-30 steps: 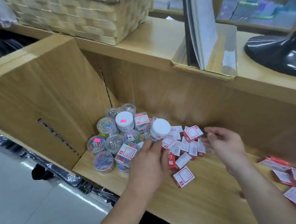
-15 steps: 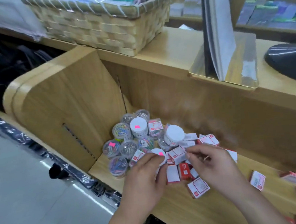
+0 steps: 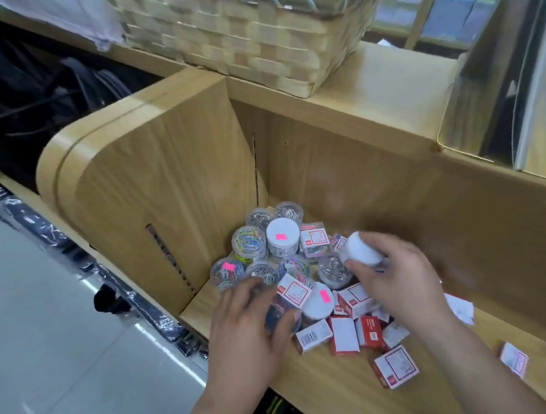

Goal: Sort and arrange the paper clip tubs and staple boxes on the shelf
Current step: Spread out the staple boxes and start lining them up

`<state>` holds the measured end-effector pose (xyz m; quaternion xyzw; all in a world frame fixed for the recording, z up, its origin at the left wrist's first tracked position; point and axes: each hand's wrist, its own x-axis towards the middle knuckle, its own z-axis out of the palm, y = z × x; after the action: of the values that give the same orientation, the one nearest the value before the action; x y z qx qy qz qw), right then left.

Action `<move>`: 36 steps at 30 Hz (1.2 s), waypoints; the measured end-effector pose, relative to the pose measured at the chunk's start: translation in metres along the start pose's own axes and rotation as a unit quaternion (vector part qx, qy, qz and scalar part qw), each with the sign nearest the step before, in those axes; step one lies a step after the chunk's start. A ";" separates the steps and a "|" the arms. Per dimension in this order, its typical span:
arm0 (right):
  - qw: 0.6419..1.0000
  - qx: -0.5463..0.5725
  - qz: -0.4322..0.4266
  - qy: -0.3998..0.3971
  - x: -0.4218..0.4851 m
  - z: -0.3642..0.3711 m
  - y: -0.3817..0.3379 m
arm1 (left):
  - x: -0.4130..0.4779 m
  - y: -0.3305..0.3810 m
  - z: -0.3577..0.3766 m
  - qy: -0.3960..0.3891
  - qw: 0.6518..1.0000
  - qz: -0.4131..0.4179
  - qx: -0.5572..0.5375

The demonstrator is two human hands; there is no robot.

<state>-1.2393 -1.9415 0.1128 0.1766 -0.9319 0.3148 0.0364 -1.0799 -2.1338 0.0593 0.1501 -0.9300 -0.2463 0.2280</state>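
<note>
- Wooden shelf (image 3: 338, 393) in a shop ran out from its side panel (image 3: 158, 206), with a woven basket (image 3: 247, 40) on the ledge above that panel.
- Paper clip tubs (image 3: 248, 243) stood packed into the corner against the panel, likely gathered there as one group.
- Staple boxes (image 3: 343, 333) lay jumbled farther from the panel, not yet sorted.
- Left hand (image 3: 246, 328) curled round a clear tub (image 3: 282, 314) at the pile's edge nearest the panel, probably to stand it with the others.
- Right hand (image 3: 402, 285) gripped a white-lidded tub (image 3: 361, 253), lifted above the boxes and seemingly bound for the same corner.
</note>
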 end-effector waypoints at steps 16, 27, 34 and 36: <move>0.999 0.013 -0.007 -0.032 -0.008 0.015 0.001 | 0.021 0.016 0.014 -0.002 1.000 0.024 0.005; 0.998 0.066 0.017 0.001 -0.080 -0.044 0.046 | -0.016 0.099 0.032 -0.144 0.978 0.085 -0.128; 0.998 0.045 0.036 -0.013 -0.124 -0.057 0.079 | -0.038 0.107 0.048 -0.105 0.984 0.090 -0.112; 0.998 0.045 0.034 -0.019 -0.131 -0.057 0.082 | -0.035 0.104 0.047 -0.109 0.989 0.074 -0.068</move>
<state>-1.1482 -1.8065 0.0872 0.1519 -0.9229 0.3538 -0.0005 -1.0904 -2.0152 0.0653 0.0377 -0.9390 -0.3062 0.1523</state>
